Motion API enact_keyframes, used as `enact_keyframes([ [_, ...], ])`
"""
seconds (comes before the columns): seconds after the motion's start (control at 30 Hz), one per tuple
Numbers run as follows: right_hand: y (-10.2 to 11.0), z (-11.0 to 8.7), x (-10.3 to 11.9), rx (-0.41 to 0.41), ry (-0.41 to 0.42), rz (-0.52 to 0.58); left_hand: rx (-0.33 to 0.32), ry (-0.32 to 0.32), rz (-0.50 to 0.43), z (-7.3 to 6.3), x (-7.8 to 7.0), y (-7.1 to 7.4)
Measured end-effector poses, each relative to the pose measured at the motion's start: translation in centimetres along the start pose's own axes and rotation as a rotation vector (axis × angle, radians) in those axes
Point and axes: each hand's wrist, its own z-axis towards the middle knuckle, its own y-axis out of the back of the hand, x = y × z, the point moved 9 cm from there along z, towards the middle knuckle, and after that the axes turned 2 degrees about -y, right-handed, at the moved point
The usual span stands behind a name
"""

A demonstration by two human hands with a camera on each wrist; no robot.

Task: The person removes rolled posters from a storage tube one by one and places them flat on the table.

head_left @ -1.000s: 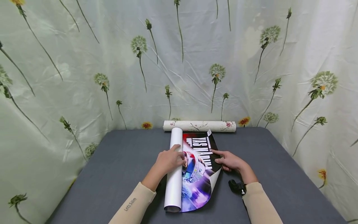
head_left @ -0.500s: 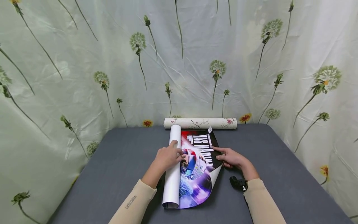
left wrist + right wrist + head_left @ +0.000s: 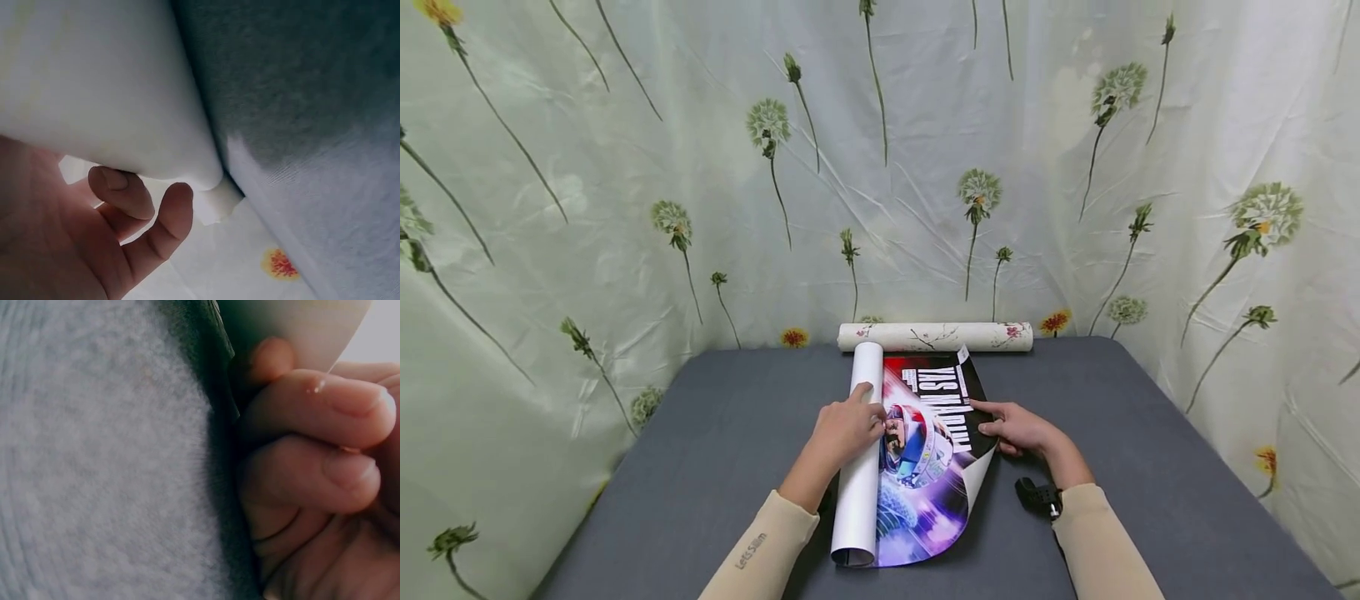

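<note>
A poster (image 3: 917, 500) lies partly unrolled on the table, its colourful print with a helmet and white lettering face up. Its left part is still a white roll (image 3: 857, 492), standing lengthwise away from me. My left hand (image 3: 844, 429) rests on the roll, fingers loosely bent over its top; in the left wrist view, bent fingers (image 3: 175, 215) show beside the pale roll. My right hand (image 3: 1018, 429) pinches the poster's right edge, thumb on the printed side. The lower right corner curls up, showing its white back. In the right wrist view, curled fingers (image 3: 325, 412) partly hide the sheet.
A second roll (image 3: 934, 337), white with a printed flowering-branch pattern, lies crosswise at the back of the grey table (image 3: 722, 450). Behind it hangs a flower-printed curtain (image 3: 910, 250). A black device (image 3: 1037, 497) is strapped at my right wrist.
My left hand and the roll have shifted slightly left, so a little more of the print shows. The right hand keeps its hold on the poster's edge.
</note>
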Motion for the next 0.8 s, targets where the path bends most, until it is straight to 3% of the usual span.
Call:
enact_keyframes([
  [0.2, -0.1, -0.1, 0.0, 0.004, 0.011, -0.014, 0.013, -0.003, 0.004, 0.1, -0.4, 0.0],
  [0.53, -0.7, 0.0, -0.3, 0.016, 0.015, -0.003, 0.161, 0.009, 0.107, 1.1, -1.4, -0.1],
  [0.8, -0.2, -0.1, 0.0, 0.009, 0.01, 0.013, 0.095, 0.038, 0.05, 0.6, -1.0, 0.7],
])
